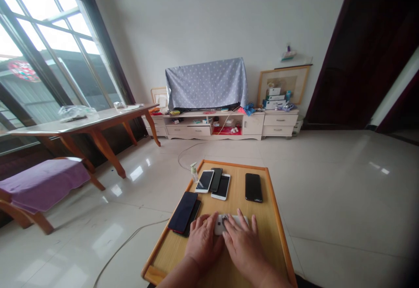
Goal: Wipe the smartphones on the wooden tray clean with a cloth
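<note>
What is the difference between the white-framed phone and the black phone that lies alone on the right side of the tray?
The white-framed phone has a white border around its screen; the lone black phone looks all black. The white-framed phone lies among other phones; the black one lies apart. Both lie flat on the wooden tray.

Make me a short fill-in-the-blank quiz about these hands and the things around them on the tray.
The left hand and the right hand rest on an object coloured ____.
The lone black phone lies on the ____ side of the wooden tray.
The pump bottle stands at the tray's far ____ corner.

white; right; left
</note>
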`<action>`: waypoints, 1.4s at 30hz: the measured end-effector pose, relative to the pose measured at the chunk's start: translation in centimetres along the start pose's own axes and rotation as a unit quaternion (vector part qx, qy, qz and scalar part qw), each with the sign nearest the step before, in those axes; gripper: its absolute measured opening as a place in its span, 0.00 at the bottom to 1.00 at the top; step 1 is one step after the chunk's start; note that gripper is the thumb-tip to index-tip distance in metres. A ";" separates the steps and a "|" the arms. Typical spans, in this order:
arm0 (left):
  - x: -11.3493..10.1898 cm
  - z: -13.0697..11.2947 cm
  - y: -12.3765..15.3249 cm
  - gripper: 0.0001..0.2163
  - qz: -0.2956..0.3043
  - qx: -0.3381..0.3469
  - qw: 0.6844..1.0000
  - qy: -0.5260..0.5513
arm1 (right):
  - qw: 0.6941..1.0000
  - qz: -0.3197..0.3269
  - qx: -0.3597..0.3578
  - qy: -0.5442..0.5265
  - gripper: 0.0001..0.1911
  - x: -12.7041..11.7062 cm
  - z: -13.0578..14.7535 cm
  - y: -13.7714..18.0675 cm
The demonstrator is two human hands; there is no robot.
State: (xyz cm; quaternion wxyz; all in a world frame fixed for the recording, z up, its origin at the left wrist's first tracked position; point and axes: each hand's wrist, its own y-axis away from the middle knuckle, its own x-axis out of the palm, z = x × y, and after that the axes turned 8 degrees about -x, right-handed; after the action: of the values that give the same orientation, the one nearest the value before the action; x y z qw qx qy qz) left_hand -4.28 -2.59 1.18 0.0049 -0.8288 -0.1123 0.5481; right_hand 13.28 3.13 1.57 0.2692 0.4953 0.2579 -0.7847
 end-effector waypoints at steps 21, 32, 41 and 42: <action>-0.6 1.3 1.3 0.28 -0.015 -0.005 1.000 0.009 | 0.987 -0.028 0.136 0.085 0.27 2.2 4.2 1.5; -1.1 2.3 2.3 0.28 -0.015 -0.019 0.999 0.040 | 0.985 -0.020 0.124 0.117 0.28 4.4 6.0 1.8; -1.3 2.6 3.0 0.26 -0.023 -0.023 0.998 0.060 | 0.986 -0.016 0.107 0.129 0.30 5.5 6.0 2.2; -1.3 2.5 3.0 0.26 -0.022 -0.023 0.998 0.059 | 0.986 -0.018 0.106 0.125 0.30 5.5 6.0 2.2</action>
State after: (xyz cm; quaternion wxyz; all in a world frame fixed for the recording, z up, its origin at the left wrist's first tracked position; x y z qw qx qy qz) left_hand -6.53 -6.10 0.95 0.0046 -0.8572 -0.1424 0.4949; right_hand 8.94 -3.39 -1.52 0.1662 0.6104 0.2135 -0.7445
